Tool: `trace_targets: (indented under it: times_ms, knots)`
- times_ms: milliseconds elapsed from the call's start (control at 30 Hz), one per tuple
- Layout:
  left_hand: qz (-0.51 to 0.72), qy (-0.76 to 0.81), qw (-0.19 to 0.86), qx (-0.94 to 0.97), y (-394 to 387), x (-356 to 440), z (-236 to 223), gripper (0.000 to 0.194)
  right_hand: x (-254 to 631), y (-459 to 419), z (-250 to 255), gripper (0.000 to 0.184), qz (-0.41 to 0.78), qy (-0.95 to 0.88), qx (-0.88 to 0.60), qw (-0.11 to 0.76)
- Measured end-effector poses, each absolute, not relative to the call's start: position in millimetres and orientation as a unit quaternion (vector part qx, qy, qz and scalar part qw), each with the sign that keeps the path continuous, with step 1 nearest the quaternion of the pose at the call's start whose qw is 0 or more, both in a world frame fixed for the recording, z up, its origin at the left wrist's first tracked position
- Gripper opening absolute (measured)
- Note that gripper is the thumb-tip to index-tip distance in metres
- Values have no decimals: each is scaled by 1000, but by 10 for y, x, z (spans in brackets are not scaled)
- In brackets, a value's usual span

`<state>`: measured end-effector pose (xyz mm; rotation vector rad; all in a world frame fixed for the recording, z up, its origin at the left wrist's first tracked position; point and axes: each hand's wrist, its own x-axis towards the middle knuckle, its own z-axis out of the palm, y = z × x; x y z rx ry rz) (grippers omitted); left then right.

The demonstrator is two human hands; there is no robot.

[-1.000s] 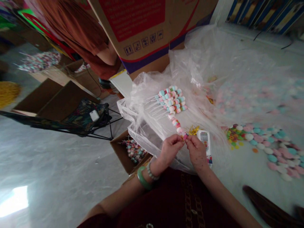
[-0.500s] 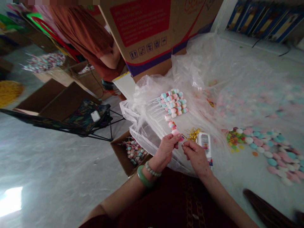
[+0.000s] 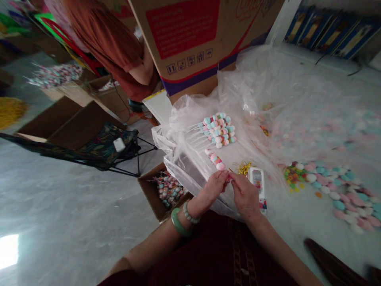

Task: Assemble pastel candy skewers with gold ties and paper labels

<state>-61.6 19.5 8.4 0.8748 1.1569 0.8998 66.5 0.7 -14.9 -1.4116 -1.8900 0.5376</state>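
A candy skewer (image 3: pixel 214 159) with pink, white and coloured pieces points away from me, up and to the left. My left hand (image 3: pixel 214 188) is closed in a pinch at its near end. Close against it, my right hand (image 3: pixel 245 194) pinches at the same end, the fingertips of both hands meeting there. What lies between the right fingertips is too small to make out. Just beyond the hands lie gold twist ties (image 3: pixel 244 168) and a white pack (image 3: pixel 257 183). Further off, several finished-looking skewers (image 3: pixel 219 130) rest in rows, sticks to the left.
Clear plastic sheeting (image 3: pixel 190 107) covers part of the table. Loose pastel candies (image 3: pixel 353 196) and small yellow-green pieces (image 3: pixel 293 174) lie right. A large carton (image 3: pixel 190 35) stands behind. Below left are a box of skewers (image 3: pixel 151 194) and a folding chair (image 3: pixel 104 139). A co-worker (image 3: pixel 110 43) sits beyond.
My right hand has come in against the left, so the fingertips now meet at the skewer's near end. My left hand has shifted slightly, uncovering more of the skewer.
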Motion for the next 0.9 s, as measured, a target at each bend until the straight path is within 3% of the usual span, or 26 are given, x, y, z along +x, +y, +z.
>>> trace_targets:
  times_ms: [200,500,567,667,767,900]
  knots:
    - [417,409,789,192,243,-589,-6,44,628,-61,-144,30,-12,-830,-486,274]
    - [422,449,781,100,276,-436,-20,37,535,-96,-2,23,-20,-795,-559,233]
    - [432,425,791,82,254,-400,-7,32,527,-41,36,19,71,-773,-579,250]
    - [397,386,830,70,208,-449,-24,34,540,28,23,15,347,-633,-600,345]
    - [381,369,837,137,147,-607,-22,38,550,15,-42,21,585,-452,-555,382]
    - [344,362,807,314,83,-808,49,34,591,-68,-69,26,730,-301,-502,353]
